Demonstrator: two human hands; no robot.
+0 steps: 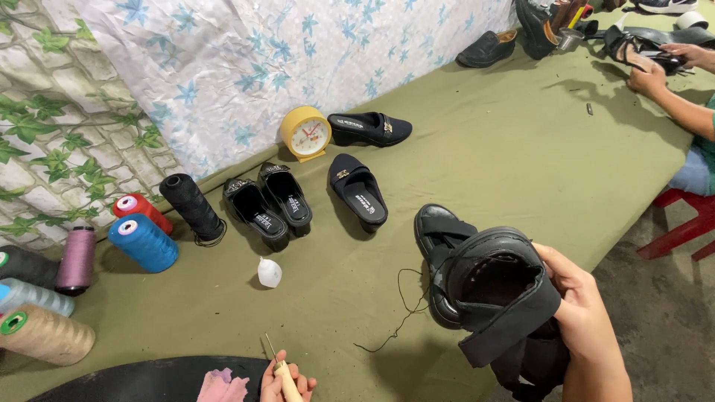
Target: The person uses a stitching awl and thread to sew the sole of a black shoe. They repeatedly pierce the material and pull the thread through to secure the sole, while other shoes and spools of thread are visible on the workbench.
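Beside my right hand (585,313), gripping a black shoe (484,286), loose thread (406,309) dangles; my left hand (287,381) is closed around an awl (279,361).

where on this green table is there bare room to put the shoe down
The widest bare cloth lies between the single black slipper, the held black shoe and the other person's hands. A smaller patch sits between the small white bottle and the awl. It is crowded at the thread cones and the yellow clock.

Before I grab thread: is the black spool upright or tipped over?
Tipped: the black spool lies on its side on the green table, open end facing the wall.
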